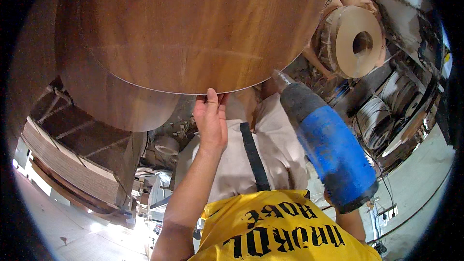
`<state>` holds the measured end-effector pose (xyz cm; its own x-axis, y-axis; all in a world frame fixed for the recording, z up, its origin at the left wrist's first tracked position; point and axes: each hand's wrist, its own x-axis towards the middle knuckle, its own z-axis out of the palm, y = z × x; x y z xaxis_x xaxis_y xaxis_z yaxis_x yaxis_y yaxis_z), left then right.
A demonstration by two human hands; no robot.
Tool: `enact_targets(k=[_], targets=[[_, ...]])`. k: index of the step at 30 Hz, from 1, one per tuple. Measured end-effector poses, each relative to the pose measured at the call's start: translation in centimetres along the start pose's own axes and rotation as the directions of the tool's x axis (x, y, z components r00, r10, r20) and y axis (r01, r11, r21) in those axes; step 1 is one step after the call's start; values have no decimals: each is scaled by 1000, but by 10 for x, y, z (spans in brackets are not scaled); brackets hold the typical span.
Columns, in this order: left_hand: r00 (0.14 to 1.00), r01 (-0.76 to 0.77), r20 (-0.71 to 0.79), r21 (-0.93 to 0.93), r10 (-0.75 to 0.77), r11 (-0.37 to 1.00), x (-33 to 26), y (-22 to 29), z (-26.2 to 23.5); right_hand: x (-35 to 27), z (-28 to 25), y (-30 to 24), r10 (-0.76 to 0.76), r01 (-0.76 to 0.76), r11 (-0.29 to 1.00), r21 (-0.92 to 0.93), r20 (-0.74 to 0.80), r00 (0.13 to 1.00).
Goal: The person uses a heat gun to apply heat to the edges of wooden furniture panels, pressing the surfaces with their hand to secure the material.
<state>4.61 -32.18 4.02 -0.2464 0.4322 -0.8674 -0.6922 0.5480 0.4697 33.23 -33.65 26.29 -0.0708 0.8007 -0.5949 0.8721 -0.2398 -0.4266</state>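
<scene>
A large round brown wood-grain panel (203,34) fills the upper middle, with a thin pale line along its curved near edge. At the middle of that edge is my left hand (211,121), its thumb on the rim and its fingers curled beneath, closed on the panel. To the right, a blue and black heat gun (333,150) points up and left, its metal nozzle close to the edge. My right hand (329,201) is mostly hidden behind the heat gun, which it holds up; the forearm shows below the gun's rear end.
Large rolls of tan edge banding (345,41) stand at the upper right, with coiled pale strips (374,118) below them. Another rounded brown panel (121,101) lies lower at left. Stacked boards (72,164) occupy the far left. A tape roll (166,145) lies near my left forearm.
</scene>
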Motion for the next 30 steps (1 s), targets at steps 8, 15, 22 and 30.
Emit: enact_targets(k=[8,15,22,30], targets=[[1000,16,3,-55,-15,998,3,3,-13,18,12,-29,-47,44,998,37,70,996],[999,22,29,9,-23,1000,3,1,-19,13,9,-38,-23,23,1000,5,69,997],[997,70,16,80,-72,994,1,6,-19,14,11,-45,-13,13,1000,1,91,996],[999,36,29,72,-38,997,4,0,-17,5,0,-47,12,-9,1000,-25,95,995]])
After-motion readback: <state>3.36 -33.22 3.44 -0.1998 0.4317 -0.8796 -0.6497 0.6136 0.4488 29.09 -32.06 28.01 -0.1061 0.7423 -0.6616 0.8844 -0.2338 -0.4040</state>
